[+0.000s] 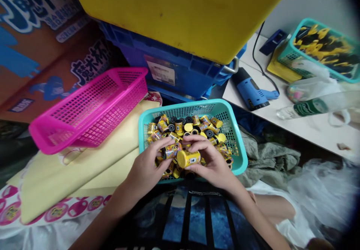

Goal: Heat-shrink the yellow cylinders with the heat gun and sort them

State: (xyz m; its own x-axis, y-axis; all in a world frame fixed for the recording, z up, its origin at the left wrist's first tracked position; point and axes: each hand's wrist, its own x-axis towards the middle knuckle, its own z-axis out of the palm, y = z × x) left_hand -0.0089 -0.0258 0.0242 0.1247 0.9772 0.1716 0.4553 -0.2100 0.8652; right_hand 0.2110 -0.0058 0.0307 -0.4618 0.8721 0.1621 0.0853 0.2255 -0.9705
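A teal plastic basket (239,137) sits close to my body, filled with several small yellow and black cylinders. Above its near half, my left hand (152,160) pinches a printed cylinder (172,150) with a dark end, held on its side between thumb and fingers. My right hand (212,158) grips a yellow cylinder (189,159) whose flat yellow end faces left. The two cylinders are side by side, nearly end to end; whether they touch I cannot tell.
A pink basket (95,111) rests at left on yellow paper (70,175). Behind stand a blue crate (174,66) and a yellow bin (182,14). On the right table lie a blue heat gun (250,90), a bottle (309,107) and another teal basket (298,60).
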